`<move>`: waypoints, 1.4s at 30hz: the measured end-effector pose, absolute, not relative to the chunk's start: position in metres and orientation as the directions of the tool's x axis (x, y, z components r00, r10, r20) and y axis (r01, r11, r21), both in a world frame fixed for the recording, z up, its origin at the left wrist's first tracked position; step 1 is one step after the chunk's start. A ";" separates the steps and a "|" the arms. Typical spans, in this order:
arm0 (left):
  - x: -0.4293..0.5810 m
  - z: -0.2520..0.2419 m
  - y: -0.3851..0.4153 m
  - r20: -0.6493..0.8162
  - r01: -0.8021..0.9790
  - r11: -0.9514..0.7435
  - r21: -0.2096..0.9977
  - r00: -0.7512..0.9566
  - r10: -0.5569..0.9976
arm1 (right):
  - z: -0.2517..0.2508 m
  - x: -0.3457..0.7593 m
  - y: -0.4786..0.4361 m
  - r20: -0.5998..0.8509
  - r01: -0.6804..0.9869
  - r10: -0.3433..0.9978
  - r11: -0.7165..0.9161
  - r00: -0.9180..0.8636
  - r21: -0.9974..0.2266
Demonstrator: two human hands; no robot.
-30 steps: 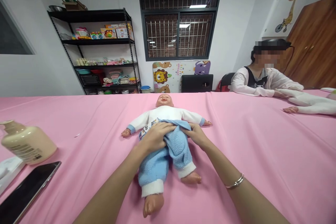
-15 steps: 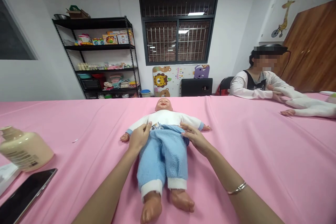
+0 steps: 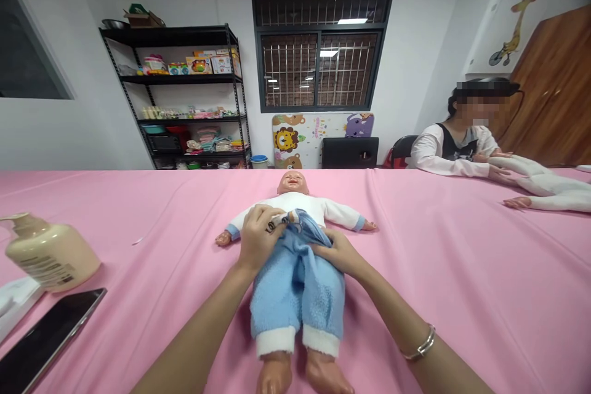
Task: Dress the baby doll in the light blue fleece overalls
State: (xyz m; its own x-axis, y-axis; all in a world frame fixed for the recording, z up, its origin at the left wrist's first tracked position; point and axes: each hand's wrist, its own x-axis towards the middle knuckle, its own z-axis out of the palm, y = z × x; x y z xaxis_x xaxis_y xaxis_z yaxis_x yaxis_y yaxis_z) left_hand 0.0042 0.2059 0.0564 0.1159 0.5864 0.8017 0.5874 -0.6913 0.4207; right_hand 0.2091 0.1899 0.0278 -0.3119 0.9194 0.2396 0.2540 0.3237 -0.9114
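A baby doll (image 3: 292, 183) lies on its back on the pink cloth, arms spread and feet toward me. It wears a white top (image 3: 335, 209) with blue cuffs and fuzzy light-blue pants (image 3: 277, 295) with white ankle cuffs. My left hand (image 3: 262, 237) is closed on the top's printed hem, which is bunched up at the doll's belly. At the other side of the waist, my right hand (image 3: 339, 252) grips the pants near the waistband, thumb on the front. Its other fingers are partly hidden. A bangle sits on my right wrist.
A pump bottle (image 3: 53, 252), a phone (image 3: 50, 338) and a white object (image 3: 18, 301) lie at the left on the pink tablecloth (image 3: 415, 295). Across the table at right, a person (image 3: 462, 148) has their hands on another doll (image 3: 549, 188). A shelf (image 3: 180, 79) stands behind.
My left hand has closed on the top's hem and lifted it into a bunch. My right hand has moved down and inward onto the pants. The view has shifted slightly.
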 end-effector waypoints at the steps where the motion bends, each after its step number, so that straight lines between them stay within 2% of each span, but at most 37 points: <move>1: 0.004 0.055 0.208 0.817 0.611 -0.666 0.428 0.053 0.574 | 0.027 0.212 0.191 0.202 0.212 0.932 0.272 -0.300 -0.939; 3: 0.001 0.051 0.214 0.751 0.604 -0.575 0.551 -0.058 0.658 | 0.022 0.217 0.195 0.132 0.143 0.967 0.165 -0.216 -0.976; 5: -0.004 0.046 0.222 0.547 0.567 -0.423 0.707 -0.059 0.835 | 0.014 0.221 0.200 0.079 0.112 0.988 0.094 -0.132 -0.989; 7: -0.011 0.041 0.227 0.317 0.573 -0.268 0.775 0.016 0.948 | 0.006 0.223 0.205 0.052 0.109 0.995 0.061 -0.086 -0.992; 9: -0.020 0.039 0.226 0.183 0.597 -0.193 0.779 0.079 0.980 | 0.000 0.223 0.209 0.076 0.116 0.995 0.084 -0.069 -0.990; 11: -0.030 0.040 0.220 0.117 0.544 -0.182 0.819 0.152 0.981 | -0.005 0.220 0.211 0.141 0.158 0.990 0.141 -0.011 -0.977; 14: -0.042 0.047 0.208 0.035 0.375 -0.216 0.901 0.435 0.900 | -0.004 0.216 0.211 0.227 0.235 0.970 0.202 0.088 -0.951; 16: -0.044 0.049 0.204 0.059 0.291 -0.250 0.924 0.536 0.842 | 0.001 0.213 0.207 0.240 0.235 0.967 0.215 0.084 -0.948; 17: -0.043 0.048 0.204 0.080 0.264 -0.250 0.932 0.522 0.849 | 0.005 0.212 0.205 0.230 0.214 0.972 0.214 0.052 -0.953; 21: -0.027 0.038 0.205 0.115 0.052 -0.136 0.989 0.292 0.950 | 0.018 0.206 0.193 0.156 0.087 0.981 0.166 -0.111 -0.982; 23: -0.021 0.033 0.206 0.106 -0.085 -0.088 0.992 0.242 0.965 | 0.020 0.204 0.190 0.122 0.051 0.984 0.130 -0.128 -0.990; 25: -0.019 0.032 0.207 0.099 -0.145 -0.067 0.987 0.226 0.969 | 0.018 0.204 0.190 0.072 0.000 0.989 0.073 -0.125 -0.997; 28: -0.026 0.038 0.209 0.115 -0.029 -0.111 0.993 0.287 0.951 | 0.010 0.207 0.196 -0.017 -0.160 0.994 -0.035 -0.111 -0.987; 31: -0.040 0.046 0.215 0.194 0.291 -0.282 0.914 0.296 0.935 | 0.002 0.211 0.202 -0.046 -0.286 0.995 -0.070 -0.091 -0.956; 32: -0.044 0.047 0.217 0.242 0.387 -0.320 0.865 0.237 0.941 | 0.000 0.211 0.204 -0.031 -0.276 0.996 -0.054 -0.086 -0.960; 34: -0.048 0.047 0.221 0.327 0.503 -0.322 0.802 0.081 0.942 | 0.000 0.210 0.205 0.023 -0.151 0.998 0.014 -0.062 -0.988; 37: -0.044 0.043 0.223 0.356 0.476 -0.318 0.820 0.010 0.934 | 0.004 0.204 0.203 0.180 0.055 0.983 0.181 -0.023 -0.982; 40: -0.036 0.042 0.220 0.335 0.334 -0.358 0.872 0.126 0.934 | 0.010 0.199 0.198 0.288 0.052 0.953 0.294 -0.099 -0.954; 42: -0.032 0.041 0.216 0.269 0.284 -0.317 0.905 0.196 0.943 | 0.012 0.198 0.197 0.272 0.074 0.951 0.285 -0.145 -0.956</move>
